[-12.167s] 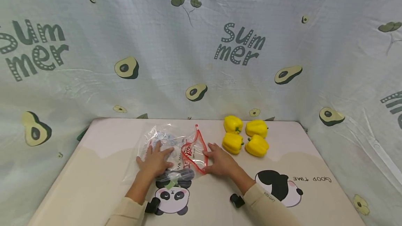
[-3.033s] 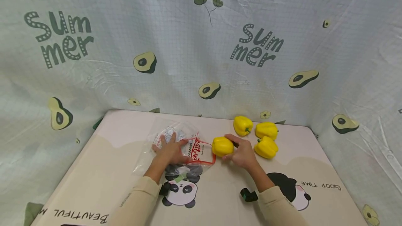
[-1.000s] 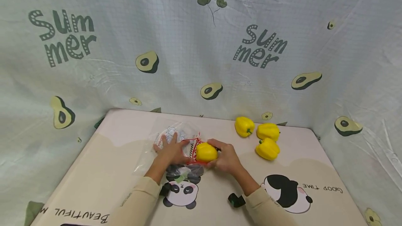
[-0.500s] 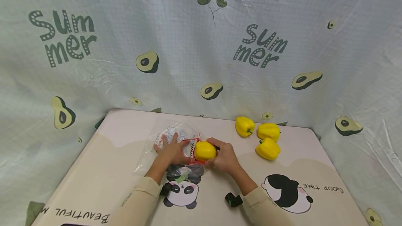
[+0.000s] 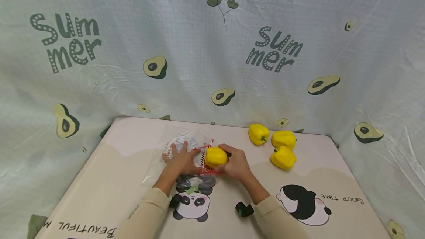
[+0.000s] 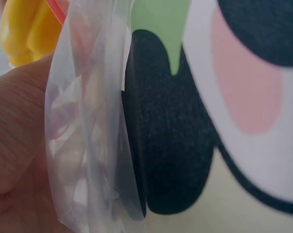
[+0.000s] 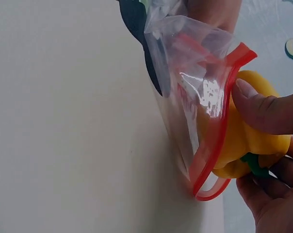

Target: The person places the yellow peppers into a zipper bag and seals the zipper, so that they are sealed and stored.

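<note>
A clear plastic zip bag (image 5: 156, 169) with a red-edged mouth lies on the table. My left hand (image 5: 180, 162) rests on it with fingers spread, the thumb and forefinger near its mouth. A yellow bell pepper (image 5: 216, 157) is in my right hand (image 5: 237, 163), gripped between thumb and fingers from its stem side. In the right wrist view, the front of the pepper (image 7: 253, 141) is inside the red rim (image 7: 224, 121), its green stem facing the palm. The left wrist view shows the thumb side of the left hand (image 6: 15, 141) beside the loose plastic.
Three more yellow bell peppers (image 5: 259, 134) sit at the back right of the table. The table cover (image 5: 109, 180) bears panda prints and lettering. A printed curtain (image 5: 186, 47) hangs behind the table. A black wrist device (image 5: 244, 209) is by the right sleeve.
Earlier, both hands were on the bag. Since then the right hand has taken one pepper from the group and carried it left into the bag's mouth. The left hand has stayed in place lately.
</note>
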Demonstrator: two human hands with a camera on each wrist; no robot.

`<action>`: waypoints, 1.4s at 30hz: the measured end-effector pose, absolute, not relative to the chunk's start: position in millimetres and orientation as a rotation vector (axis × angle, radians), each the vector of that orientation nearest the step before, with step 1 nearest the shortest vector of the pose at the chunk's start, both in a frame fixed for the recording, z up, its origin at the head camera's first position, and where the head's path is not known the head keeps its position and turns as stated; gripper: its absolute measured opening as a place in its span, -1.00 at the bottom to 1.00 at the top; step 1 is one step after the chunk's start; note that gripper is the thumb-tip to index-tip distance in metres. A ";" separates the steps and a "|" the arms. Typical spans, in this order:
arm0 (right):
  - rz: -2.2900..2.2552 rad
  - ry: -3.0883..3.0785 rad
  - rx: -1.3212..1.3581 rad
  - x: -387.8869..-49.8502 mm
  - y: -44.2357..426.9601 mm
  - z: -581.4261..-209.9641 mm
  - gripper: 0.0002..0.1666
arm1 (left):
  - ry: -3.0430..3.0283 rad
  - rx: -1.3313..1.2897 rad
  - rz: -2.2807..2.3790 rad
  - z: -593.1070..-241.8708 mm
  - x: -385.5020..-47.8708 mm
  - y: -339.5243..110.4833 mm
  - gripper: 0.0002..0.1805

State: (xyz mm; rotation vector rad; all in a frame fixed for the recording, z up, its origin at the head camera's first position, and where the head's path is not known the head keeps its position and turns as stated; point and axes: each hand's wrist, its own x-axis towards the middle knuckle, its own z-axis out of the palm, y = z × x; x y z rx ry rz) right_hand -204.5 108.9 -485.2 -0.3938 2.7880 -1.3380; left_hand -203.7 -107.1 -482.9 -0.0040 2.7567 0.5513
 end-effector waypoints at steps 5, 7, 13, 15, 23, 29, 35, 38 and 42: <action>-1.355 2.827 -0.387 -203.4 102.2 -485.5 -0.10 | 2.761 -0.004 0.544 -483.5 -203.6 -107.0 -0.08; -1.347 2.846 -0.394 -202.1 98.4 -486.1 -0.12 | 2.761 -0.008 0.546 -483.4 -203.5 -106.8 -0.08; -1.260 2.904 -0.412 -199.4 89.5 -486.5 -0.14 | 2.754 -0.012 0.552 -483.1 -203.1 -106.8 -0.07; -1.253 2.914 -0.398 -199.6 88.4 -486.1 -0.13 | 2.753 -0.014 0.549 -483.1 -203.2 -106.5 -0.07; -1.233 2.930 -0.372 -204.6 87.8 -487.9 -0.14 | 2.746 -0.019 0.541 -481.4 -203.2 -106.0 -0.06; -1.233 2.967 -0.305 -208.9 83.7 -492.8 -0.13 | 2.737 -0.012 0.551 -481.3 -202.0 -107.0 -0.07; -1.170 2.959 -0.272 -208.9 79.3 -492.6 -0.12 | 2.729 0.008 0.566 -481.2 -200.7 -108.3 -0.07; -1.131 2.931 -0.349 -208.4 79.6 -490.3 -0.11 | 2.738 0.016 0.559 -481.9 -201.1 -108.6 -0.07; -1.096 2.874 -0.472 -209.4 83.0 -487.2 -0.10 | 2.749 0.025 0.537 -483.2 -202.7 -108.5 -0.07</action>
